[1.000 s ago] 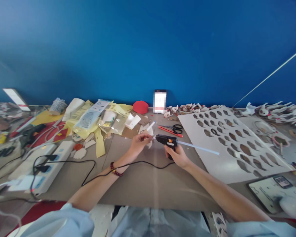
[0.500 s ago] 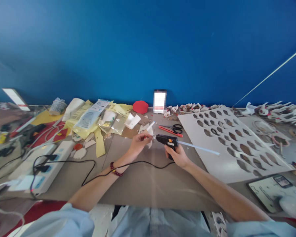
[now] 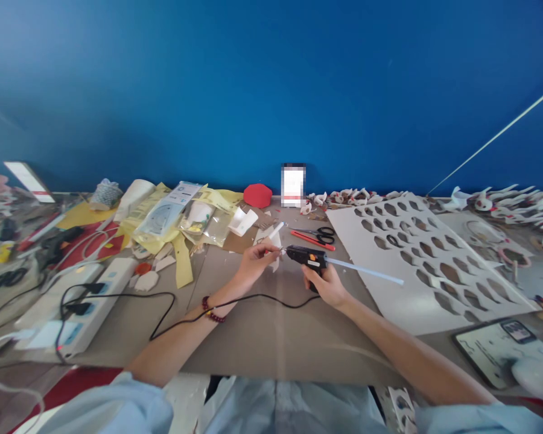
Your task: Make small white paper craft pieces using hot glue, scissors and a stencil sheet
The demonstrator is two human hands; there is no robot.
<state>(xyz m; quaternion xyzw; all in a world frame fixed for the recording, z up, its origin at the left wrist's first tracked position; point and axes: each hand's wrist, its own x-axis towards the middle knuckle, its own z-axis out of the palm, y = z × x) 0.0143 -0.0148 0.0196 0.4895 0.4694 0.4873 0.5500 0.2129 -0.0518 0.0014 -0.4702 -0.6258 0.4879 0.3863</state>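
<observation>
In my right hand point(image 3: 326, 283) is a black hot glue gun point(image 3: 304, 255), with my fingers wrapped around its grip. A long translucent glue stick point(image 3: 366, 272) sticks out of its back end, and its nozzle points left. My left hand point(image 3: 257, 260) pinches something too small to make out, right at the nozzle tip. A small white scrap point(image 3: 276, 264) shows just below those fingertips. The black power cord point(image 3: 262, 296) loops from the gun across my left forearm.
Scissors point(image 3: 319, 234) and a red-orange pen-like tool point(image 3: 313, 241) lie behind the gun. A white sheet with cut-out holes point(image 3: 375, 307) covers the right side. On the left are a power strip point(image 3: 104, 301) and plastic packets point(image 3: 167, 214). A phone point(image 3: 293, 185) stands against the blue wall.
Both my hands and the glue gun stay almost still. At the far left edge, a blurred skin-toned shape has moved up and back, uncovering more of the table there.
</observation>
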